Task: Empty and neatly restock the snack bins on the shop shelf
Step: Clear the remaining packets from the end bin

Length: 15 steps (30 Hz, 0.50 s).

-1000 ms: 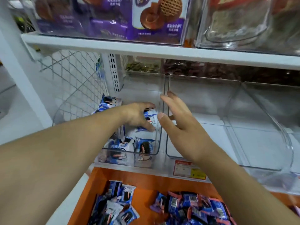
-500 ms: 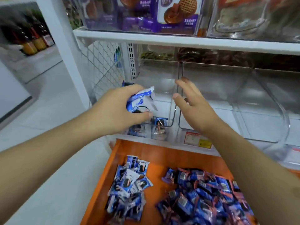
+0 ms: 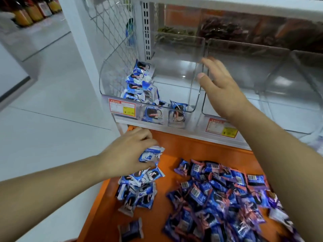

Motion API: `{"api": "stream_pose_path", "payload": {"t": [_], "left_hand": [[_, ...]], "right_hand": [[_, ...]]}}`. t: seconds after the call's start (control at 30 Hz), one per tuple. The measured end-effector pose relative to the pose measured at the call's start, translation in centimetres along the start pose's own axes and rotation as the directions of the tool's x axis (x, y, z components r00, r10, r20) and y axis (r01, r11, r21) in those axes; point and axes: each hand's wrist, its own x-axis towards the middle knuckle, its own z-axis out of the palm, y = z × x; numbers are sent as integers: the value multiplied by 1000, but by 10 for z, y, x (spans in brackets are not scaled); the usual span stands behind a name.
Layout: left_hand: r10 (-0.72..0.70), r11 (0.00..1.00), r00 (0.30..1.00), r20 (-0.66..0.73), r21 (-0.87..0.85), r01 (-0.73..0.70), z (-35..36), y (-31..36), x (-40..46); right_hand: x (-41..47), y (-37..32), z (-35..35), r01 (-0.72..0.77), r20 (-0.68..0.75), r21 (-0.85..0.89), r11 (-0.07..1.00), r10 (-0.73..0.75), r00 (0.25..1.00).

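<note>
Three clear plastic bins stand side by side on the white shelf (image 3: 181,132). The leftmost bin (image 3: 176,55), directly above the left hand (image 3: 129,152), holds a small number of blue-and-white snack packets (image 3: 139,84) (roughly eight can be made out; overlap prevents an exact count), stacked against its left wall and along its front lip. The middle bin (image 3: 248,67), behind the right hand (image 3: 221,88), and the third bin (image 3: 307,81), to that hand's right, show bare floors. Two red-and-yellow price labels are fixed to the bin fronts: one (image 3: 122,107) above the left hand, one (image 3: 221,128) below the right wrist.

Below the shelf lies an orange tray (image 3: 176,145) bearing two heaps: a smaller heap of blue-and-white packets (image 3: 138,191) just under the left hand, and a larger heap of blue-and-pink packets (image 3: 223,194) to its right, too many to count. Pale floor tiles (image 3: 52,102) extend to the left; bottles (image 3: 29,9) stand on a distant display.

The left hand, palm down over the tray, grips a crumpled blue-and-white packet (image 3: 151,154) between curled fingers and thumb. The right hand is raised with fingers straight and spread, at the wall between the leftmost and middle bins, holding nothing; whether it touches that wall cannot be told.
</note>
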Motion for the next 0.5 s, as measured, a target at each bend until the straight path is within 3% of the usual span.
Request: {"api": "stream_pose_path", "payload": {"t": [0.13, 0.23, 0.4, 0.5], "left_hand": [[-164, 983, 975, 148, 104, 150, 32, -26, 8], [-155, 984, 974, 164, 117, 136, 35, -34, 0], [-72, 995, 984, 161, -60, 82, -13, -5, -14], [-74, 978, 997, 24, -193, 78, -57, 15, -17]], "right_hand": [[2, 0, 1, -4, -3, -19, 1000, 4, 1000], [2, 0, 1, 2, 11, -27, 1000, -2, 1000], [1, 0, 1, 32, 15, -19, 999, -31, 999], [-2, -1, 0, 44, 13, -21, 999, -44, 999]]}}
